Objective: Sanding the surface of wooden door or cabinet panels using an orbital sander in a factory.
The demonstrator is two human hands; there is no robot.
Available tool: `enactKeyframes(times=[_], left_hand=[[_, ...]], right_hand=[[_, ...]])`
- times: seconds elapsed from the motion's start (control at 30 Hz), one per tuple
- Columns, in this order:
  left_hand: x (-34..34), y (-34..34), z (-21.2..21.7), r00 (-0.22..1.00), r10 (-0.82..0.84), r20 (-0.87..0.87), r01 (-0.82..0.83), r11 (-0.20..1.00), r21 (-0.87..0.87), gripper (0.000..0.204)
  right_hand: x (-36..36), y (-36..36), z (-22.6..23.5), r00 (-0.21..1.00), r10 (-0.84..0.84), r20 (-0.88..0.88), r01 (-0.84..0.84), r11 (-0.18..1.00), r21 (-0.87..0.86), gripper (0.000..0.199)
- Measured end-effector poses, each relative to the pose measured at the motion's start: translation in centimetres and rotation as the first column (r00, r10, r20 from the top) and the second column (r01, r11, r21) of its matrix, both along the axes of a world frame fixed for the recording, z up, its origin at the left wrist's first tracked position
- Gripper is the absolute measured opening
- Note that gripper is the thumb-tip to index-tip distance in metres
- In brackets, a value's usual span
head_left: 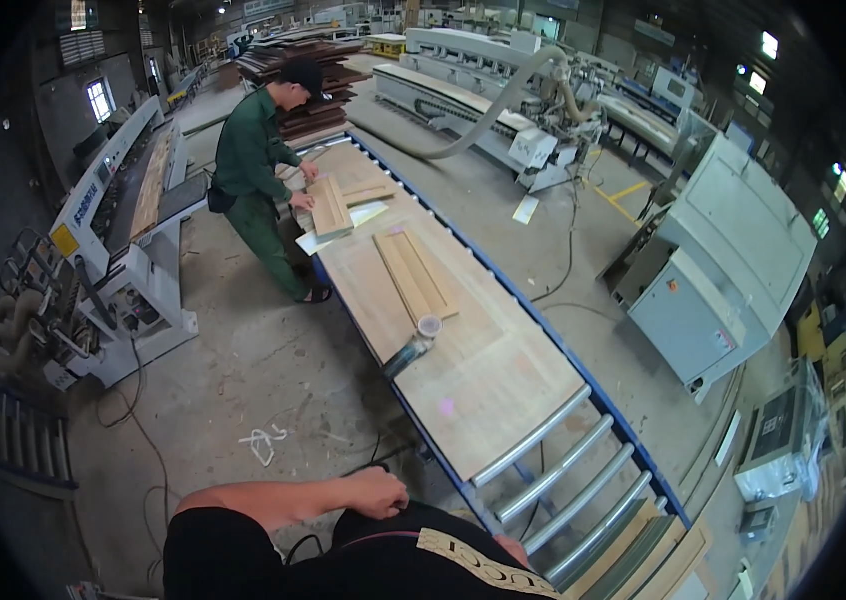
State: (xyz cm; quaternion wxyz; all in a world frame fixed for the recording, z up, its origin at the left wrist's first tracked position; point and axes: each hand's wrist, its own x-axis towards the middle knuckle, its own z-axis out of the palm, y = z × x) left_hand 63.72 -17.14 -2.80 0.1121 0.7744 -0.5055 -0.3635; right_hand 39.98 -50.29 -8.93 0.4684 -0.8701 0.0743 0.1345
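Observation:
My left hand point(378, 492) is held in front of my body, its fingers curled closed; whether anything is inside them is hidden. Only a small part of my right hand point(513, 548) shows, low beside the rollers, and its fingers are out of sight. Ahead of me a large wooden board point(503, 370) lies on the roller conveyor. On its near left edge rests a teal handheld power tool point(409, 354) with a round pale end. Just beyond the tool lies a framed wooden panel point(413, 272), apart from both hands.
A co-worker in green point(261, 165) stands at the conveyor's far left, both hands on another wooden panel point(331, 207). Bare metal rollers point(571, 478) and stacked wood strips point(633, 555) are at the near right. A grey cabinet point(703, 300) stands right; a long machine point(113, 230) left.

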Motion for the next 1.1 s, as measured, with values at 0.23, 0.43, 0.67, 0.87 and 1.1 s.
enactKeyframes(times=[0.23,0.43,0.67,0.87,1.1], left_hand=[[7.1,7.0,-1.8,0.991,0.121,0.060,-0.101,0.959,-0.264,0.025],[11.6,11.0,-7.3,0.995,-0.003,-0.100,-0.026,0.957,-0.289,0.022],[12.7,11.7,-12.0,0.956,-0.147,-0.255,0.087,0.968,-0.234,0.032],[11.1,4.2,-9.7,0.828,-0.091,-0.554,-0.091,0.952,-0.293,0.038],[9.5,-2.2,-7.6,0.735,-0.148,-0.662,0.016,0.979,-0.202,0.031]], right_hand=[[3.4,3.7,-13.3,0.981,-0.138,-0.138,0.190,0.838,0.512,0.028],[9.7,6.8,-12.8,0.936,-0.346,-0.060,0.338,0.844,0.416,0.027],[9.9,6.1,-11.8,0.912,-0.410,0.006,0.398,0.887,0.234,0.026],[6.3,5.4,-12.7,0.946,-0.324,0.017,0.322,0.944,0.078,0.026],[0.0,3.5,-13.6,0.965,-0.259,0.030,0.261,0.956,-0.133,0.025]])
